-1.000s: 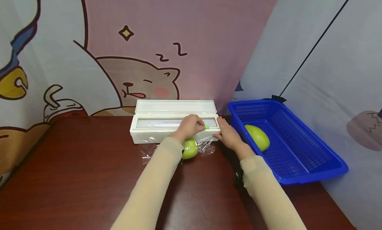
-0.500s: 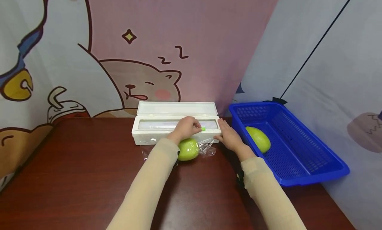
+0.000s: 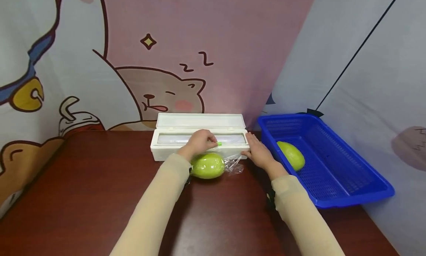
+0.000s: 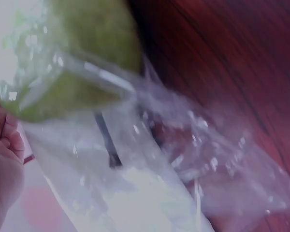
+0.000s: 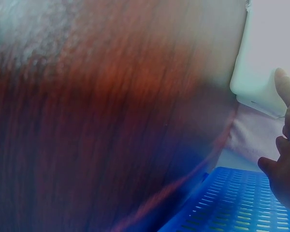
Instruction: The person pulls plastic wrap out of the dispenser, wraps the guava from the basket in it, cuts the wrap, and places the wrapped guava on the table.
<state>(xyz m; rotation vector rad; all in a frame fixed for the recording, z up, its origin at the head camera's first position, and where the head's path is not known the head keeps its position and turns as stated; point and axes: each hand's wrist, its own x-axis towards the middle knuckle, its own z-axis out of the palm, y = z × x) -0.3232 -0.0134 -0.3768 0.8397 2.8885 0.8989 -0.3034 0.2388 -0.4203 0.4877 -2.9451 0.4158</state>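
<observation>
A long white cling film dispenser [image 3: 169, 151] stands at the back of the table with its lid raised and a film roll inside. My left hand [image 3: 199, 142] pinches the small green slider cutter [image 3: 219, 143] on its front top edge. At the right end, my right hand [image 3: 261, 152] steadies the box, thumb [image 5: 282, 79] on the front face and fingers along the end. Just before the dispenser lies a smooth green fruit [image 3: 209, 166], wrapped in shiny clear film; loose film [image 4: 208, 150] spreads beside it in the left wrist view. My left forearm hides the fruit's left end.
A blue perforated basket [image 3: 352, 200] stands to the right of my right arm, with another green fruit [image 3: 291, 156] inside. The dark reddish wooden table [image 3: 83, 197] meets a cartoon-print cloth [image 3: 233, 64] behind the dispenser.
My left hand has slid left along the dispenser's edge with the green slider, uncovering more of the wrapped fruit. My right hand stays at the right end. The head view has shifted slightly.
</observation>
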